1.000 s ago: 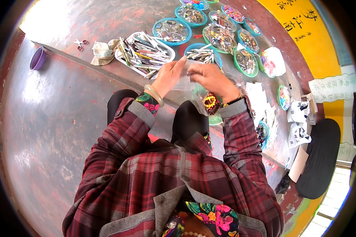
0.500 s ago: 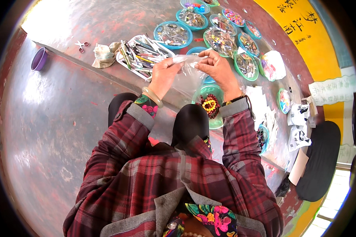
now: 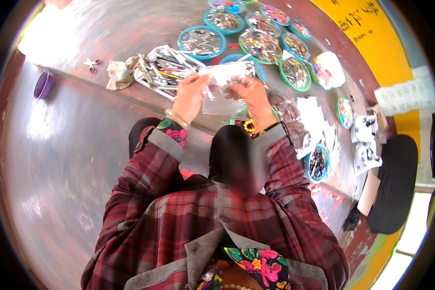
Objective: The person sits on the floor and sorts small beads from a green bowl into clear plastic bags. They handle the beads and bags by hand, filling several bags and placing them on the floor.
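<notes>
A clear plastic bag is stretched between my two hands, above the floor and just beyond my knees. My left hand pinches one side of its upper edge, and a pale bangle circles that wrist. My right hand has its fingers bent inward and closed on the opposite side. The bag is see-through, and I cannot make out anything inside it. Below my right wrist, yellow and dark red beads show in a green bowl, mostly hidden by my arm and knee.
Pens fill a white tray beyond my left hand, near a cloth bundle and scissors. Several basins of small items, including a blue basin, stand farther off. A purple bowl is at left; a blue bowl at right.
My right hand has moved lower and closer to the left, its fingers now curled in at the bag. The bag hangs flatter and hides more of the bead bowl. The view has shifted slightly.
</notes>
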Motion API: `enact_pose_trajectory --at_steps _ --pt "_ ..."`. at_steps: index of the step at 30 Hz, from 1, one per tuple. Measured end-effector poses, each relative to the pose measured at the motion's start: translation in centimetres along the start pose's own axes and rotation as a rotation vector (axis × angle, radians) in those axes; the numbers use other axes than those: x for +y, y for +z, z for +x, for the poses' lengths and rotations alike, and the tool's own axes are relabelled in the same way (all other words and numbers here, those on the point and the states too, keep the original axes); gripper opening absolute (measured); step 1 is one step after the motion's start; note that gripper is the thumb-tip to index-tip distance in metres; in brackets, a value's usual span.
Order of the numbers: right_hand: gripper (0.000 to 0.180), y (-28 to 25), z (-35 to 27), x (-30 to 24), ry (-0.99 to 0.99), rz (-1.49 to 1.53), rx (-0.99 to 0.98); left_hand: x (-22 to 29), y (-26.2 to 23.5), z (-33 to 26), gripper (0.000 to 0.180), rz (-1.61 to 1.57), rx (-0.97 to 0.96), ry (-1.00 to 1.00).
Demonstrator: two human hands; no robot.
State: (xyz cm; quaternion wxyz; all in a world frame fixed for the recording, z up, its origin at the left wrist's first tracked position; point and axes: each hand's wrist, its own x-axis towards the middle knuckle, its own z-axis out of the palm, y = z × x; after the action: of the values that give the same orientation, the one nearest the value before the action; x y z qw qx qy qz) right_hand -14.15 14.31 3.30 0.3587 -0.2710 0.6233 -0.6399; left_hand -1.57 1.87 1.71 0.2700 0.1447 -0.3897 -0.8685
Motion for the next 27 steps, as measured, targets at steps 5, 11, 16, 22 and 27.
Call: enact_pose_trajectory --at_steps 5,11,16,22,27 --pt "0.017 -0.3 -0.9 1.1 -0.091 -0.03 0.016 0.6 0.4 -0.2 0.017 0.136 0.057 -0.062" --pt "0.012 -2.8 -2.4 3.4 -0.113 -0.293 0.179 0.5 -0.1 0.3 0.012 -0.066 0.058 -0.353" --pt "0.015 -6.3 -5.4 5.4 -0.178 -0.598 0.364 -0.6 -0.8 0.8 0.016 -0.136 0.134 -0.224" --pt "0.03 -19.9 -12.4 14.9 0.012 -0.155 1.205 -0.8 -0.7 1.1 0.018 -0.131 0.166 -0.09" --pt "0.035 -23.6 -16.6 14.5 0.277 0.053 1.621 -0.7 -1.5 0.8 0.017 -0.107 0.168 -0.076"
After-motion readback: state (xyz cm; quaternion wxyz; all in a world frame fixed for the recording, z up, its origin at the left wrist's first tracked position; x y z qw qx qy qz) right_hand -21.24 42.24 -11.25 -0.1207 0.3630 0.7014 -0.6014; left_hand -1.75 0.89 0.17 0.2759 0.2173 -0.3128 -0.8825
